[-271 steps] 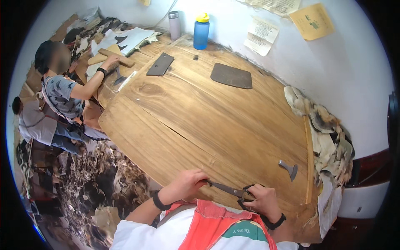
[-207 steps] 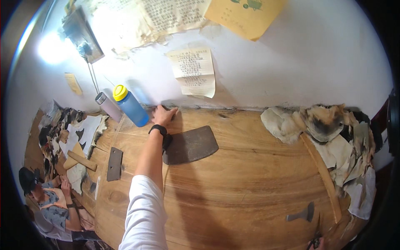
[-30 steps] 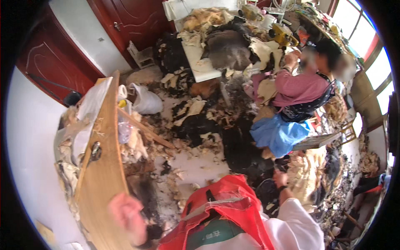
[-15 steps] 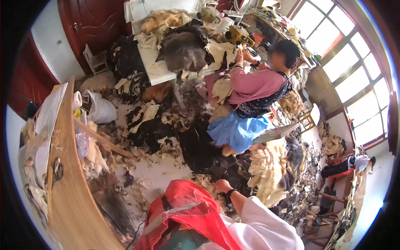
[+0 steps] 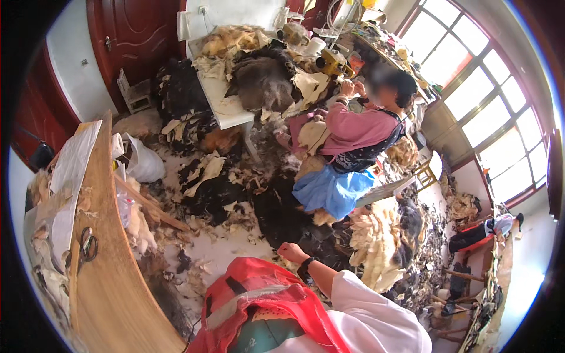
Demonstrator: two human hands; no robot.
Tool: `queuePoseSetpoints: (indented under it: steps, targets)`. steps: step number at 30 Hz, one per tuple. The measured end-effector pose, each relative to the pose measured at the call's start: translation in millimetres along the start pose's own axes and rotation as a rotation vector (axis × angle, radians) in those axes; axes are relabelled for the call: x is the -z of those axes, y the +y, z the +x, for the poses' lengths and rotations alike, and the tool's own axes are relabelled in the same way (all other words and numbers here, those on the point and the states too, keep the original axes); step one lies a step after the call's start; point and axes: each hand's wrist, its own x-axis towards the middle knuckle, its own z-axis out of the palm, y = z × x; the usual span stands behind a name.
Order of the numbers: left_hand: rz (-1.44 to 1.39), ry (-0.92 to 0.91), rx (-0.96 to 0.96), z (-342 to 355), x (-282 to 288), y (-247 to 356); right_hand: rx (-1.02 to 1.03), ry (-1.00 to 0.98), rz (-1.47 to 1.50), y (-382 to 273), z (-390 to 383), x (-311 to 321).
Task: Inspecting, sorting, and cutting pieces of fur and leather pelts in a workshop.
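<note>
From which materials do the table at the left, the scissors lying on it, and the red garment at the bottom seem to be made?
Table: apparently wood, smooth with slight sheen; brown grain streaks show.
Scissors: probably metal, their loops dark; finish too small to tell.
Red garment: likely matt fabric, with soft folds and visible seams.

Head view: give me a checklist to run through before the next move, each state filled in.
1. Scissors set down: ok, they lie on the wooden table at the left. (Scissors)
2. Right grip away from the table: ok, it is near the red garment.
3. Right grip empty: cannot tell; the fingers are curled, though nothing shows in them.
4. Left grip in sight: not ok, it is out of the picture.
5. Floor free of litter: not ok, dark hides and scraps cover much of it.
6. Scissor blades shut: cannot tell, too small.
</note>
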Motion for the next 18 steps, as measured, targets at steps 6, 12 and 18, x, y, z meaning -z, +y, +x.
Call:
queuePoseSetpoints:
  steps: [6,12,18]
  targets:
    - [-0.091,-0.157,0.005,10,-3,5,-0.04,0.061,-0.074,44,-32,8]
    - [-0.187,-0.377,0.036,33,-13,-2,0.106,0.032,-0.619,107,-79,5]
    - [-0.294,-0.558,0.067,46,-29,-17,0.212,-0.017,-0.929,134,-104,-13]
